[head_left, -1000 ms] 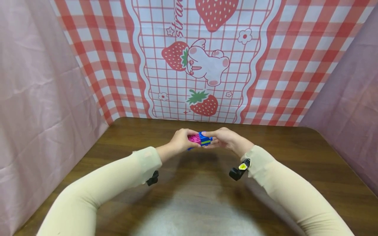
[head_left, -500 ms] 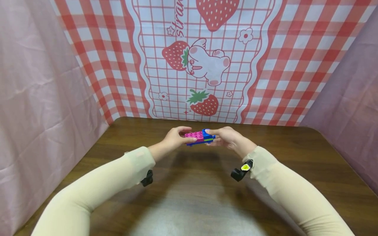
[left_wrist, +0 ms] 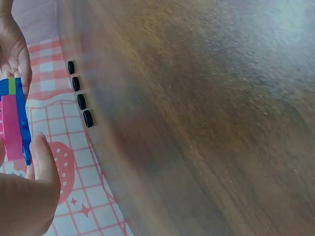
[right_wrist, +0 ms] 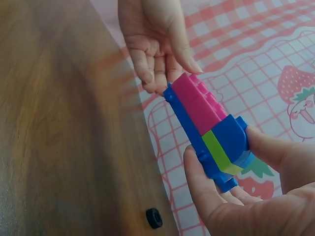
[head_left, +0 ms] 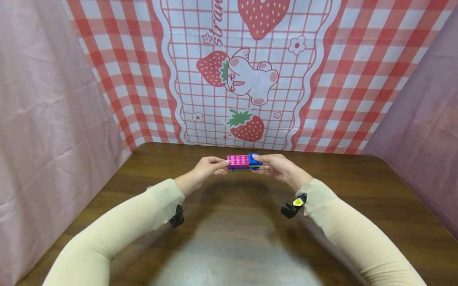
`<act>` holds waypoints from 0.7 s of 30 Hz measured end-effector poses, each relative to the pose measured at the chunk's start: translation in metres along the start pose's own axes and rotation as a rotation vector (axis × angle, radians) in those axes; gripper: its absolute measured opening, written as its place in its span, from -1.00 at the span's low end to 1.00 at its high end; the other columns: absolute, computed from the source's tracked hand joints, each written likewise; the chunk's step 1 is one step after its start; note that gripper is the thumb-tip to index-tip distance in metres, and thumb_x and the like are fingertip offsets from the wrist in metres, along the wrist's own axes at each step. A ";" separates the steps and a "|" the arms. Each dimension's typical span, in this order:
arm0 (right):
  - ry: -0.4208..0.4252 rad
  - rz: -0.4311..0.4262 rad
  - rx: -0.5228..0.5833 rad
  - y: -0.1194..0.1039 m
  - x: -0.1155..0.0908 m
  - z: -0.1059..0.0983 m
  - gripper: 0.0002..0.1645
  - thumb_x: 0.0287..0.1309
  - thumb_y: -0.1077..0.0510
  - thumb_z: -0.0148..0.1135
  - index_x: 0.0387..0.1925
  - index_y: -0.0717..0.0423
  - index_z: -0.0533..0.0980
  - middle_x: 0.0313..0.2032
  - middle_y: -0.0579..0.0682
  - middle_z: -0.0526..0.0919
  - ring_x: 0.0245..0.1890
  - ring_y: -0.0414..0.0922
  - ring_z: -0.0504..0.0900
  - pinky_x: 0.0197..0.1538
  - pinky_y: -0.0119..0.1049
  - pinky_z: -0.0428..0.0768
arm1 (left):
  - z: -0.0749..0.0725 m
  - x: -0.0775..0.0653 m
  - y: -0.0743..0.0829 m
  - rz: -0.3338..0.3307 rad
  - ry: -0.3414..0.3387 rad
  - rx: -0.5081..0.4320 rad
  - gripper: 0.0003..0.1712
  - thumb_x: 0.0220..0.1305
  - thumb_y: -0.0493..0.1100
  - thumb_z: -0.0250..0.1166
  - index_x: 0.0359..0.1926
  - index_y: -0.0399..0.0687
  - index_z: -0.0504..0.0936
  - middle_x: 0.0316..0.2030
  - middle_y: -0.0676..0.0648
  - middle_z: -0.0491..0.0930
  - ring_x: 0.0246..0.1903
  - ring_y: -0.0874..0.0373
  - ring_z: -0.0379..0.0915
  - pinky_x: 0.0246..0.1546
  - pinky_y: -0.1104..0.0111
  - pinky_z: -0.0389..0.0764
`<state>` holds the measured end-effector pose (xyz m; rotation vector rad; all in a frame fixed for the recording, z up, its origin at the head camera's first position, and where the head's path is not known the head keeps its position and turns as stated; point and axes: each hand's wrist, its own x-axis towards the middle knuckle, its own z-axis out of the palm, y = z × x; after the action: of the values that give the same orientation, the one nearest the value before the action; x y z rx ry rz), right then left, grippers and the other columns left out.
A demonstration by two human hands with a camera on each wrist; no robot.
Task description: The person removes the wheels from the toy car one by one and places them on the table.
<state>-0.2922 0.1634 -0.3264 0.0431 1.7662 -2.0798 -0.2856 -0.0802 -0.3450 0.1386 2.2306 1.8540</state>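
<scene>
A toy truck of building blocks [head_left: 238,161] is held level above the table's far part. It has a pink studded brick [right_wrist: 194,101], a blue rounded front brick [right_wrist: 226,137], a lime brick [right_wrist: 216,152] and a blue base [right_wrist: 184,123] without wheels. My left hand [head_left: 207,167] pinches the pink end between thumb and fingers. At the blue end, my right hand [head_left: 282,169] grips with the thumb on top and fingers beneath. Several small black wheels [left_wrist: 81,102] stand in a row on the table in the left wrist view; one wheel [right_wrist: 154,218] shows in the right wrist view.
The brown wooden table [head_left: 229,238] spreads below both arms. Behind its far edge hangs a red-and-white checked strawberry cloth [head_left: 247,79]. Pink curtains [head_left: 53,119] close off the sides. Each wrist wears a black camera mount [head_left: 294,205].
My left hand has slid leftward to the truck's pink end, so more of the pink brick shows. The truck has turned level and risen slightly. My right hand keeps its grip.
</scene>
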 end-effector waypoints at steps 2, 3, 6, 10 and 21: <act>0.007 -0.015 -0.001 0.003 0.001 0.000 -0.34 0.35 0.22 0.09 0.32 0.53 0.14 -0.37 0.01 0.64 -0.35 -0.14 0.70 0.21 -0.07 0.45 | 0.001 0.001 0.000 -0.015 0.011 0.008 -0.50 0.31 -0.07 0.29 0.10 -0.38 0.53 -0.04 -0.35 0.64 -0.16 -0.02 0.69 0.23 0.16 0.46; 0.015 -0.021 -0.012 0.004 0.002 0.000 -0.34 0.35 0.22 0.09 0.31 0.54 0.15 -0.37 0.00 0.63 -0.35 -0.16 0.70 0.24 -0.06 0.42 | 0.001 0.002 -0.001 -0.025 0.018 0.020 -0.50 0.30 -0.06 0.30 0.10 -0.36 0.54 -0.04 -0.34 0.64 -0.16 -0.01 0.69 0.27 0.15 0.41; 0.067 -0.016 -0.042 0.010 0.006 0.001 -0.34 0.34 0.21 0.11 0.31 0.53 0.17 -0.34 0.02 0.63 -0.35 -0.19 0.69 0.28 -0.05 0.37 | 0.001 0.005 -0.003 -0.055 0.035 0.033 -0.49 0.28 -0.05 0.32 0.11 -0.34 0.54 -0.03 -0.32 0.64 -0.11 -0.07 0.67 0.34 0.14 0.31; 0.152 0.021 -0.079 0.015 0.010 0.004 -0.32 0.31 0.18 0.16 0.32 0.49 0.20 -0.22 0.12 0.59 -0.39 -0.22 0.68 0.27 -0.09 0.40 | 0.002 0.010 -0.006 -0.081 0.057 0.002 -0.51 0.27 -0.14 0.33 0.10 -0.40 0.52 -0.05 -0.34 0.64 -0.04 -0.15 0.62 0.29 0.12 0.38; 0.283 0.122 -0.227 0.034 0.021 0.002 -0.20 0.17 0.05 0.35 0.26 0.47 0.28 -0.50 -0.05 0.66 -0.63 -0.30 0.65 -0.27 -0.43 0.67 | -0.001 0.017 -0.011 -0.173 0.021 0.103 -0.51 0.26 -0.20 0.33 0.05 -0.53 0.49 -0.02 -0.40 0.60 -0.09 -0.10 0.65 0.08 0.21 0.57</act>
<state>-0.2997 0.1514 -0.3633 0.3867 2.0981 -1.8469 -0.3019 -0.0799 -0.3575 -0.0555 2.2734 1.6606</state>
